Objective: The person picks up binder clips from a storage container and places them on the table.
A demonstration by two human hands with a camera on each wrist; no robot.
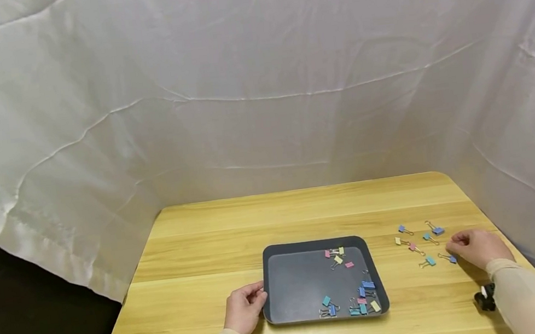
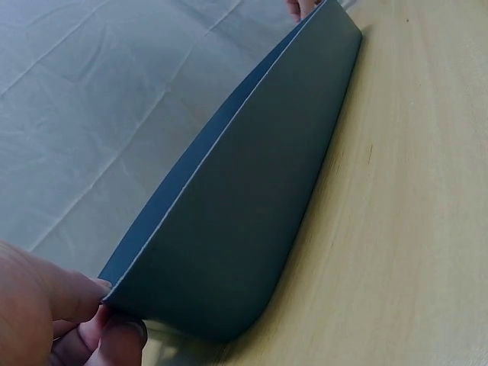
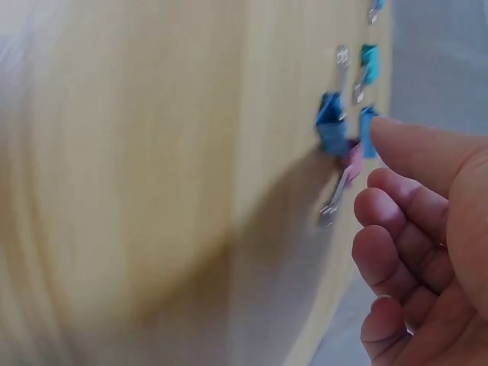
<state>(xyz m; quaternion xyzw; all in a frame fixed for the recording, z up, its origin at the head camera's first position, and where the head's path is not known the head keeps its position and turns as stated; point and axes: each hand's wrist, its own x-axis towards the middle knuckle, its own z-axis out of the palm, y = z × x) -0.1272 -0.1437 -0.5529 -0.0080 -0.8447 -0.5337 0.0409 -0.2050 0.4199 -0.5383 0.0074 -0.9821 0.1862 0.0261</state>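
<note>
At its left side, a dark grey tray [image 1: 300,284] has its rim pinched between the thumb and fingers of my left hand [image 1: 245,308]; the left wrist view shows this grip at the tray's corner [image 2: 126,278]. Over the right part of the table, my right hand [image 1: 480,247] hovers with loosely bent fingers and nothing visible between them. Closest to its fingertips lies a blue binder clip [image 1: 452,259]. Around it are a teal binder clip [image 1: 429,261], a pink binder clip [image 1: 412,247] and a larger blue binder clip [image 1: 438,230]. The thumb [image 3: 412,145] overlaps the clips in the right wrist view.
Several binder clips lie inside the tray along its right side, among them a blue one [image 1: 368,285] and a yellow one [image 1: 375,306]. More lie on the wooden table [image 1: 198,257], including a yellow clip [image 1: 398,241]. A pale curtain [image 1: 263,129] encloses the back and sides.
</note>
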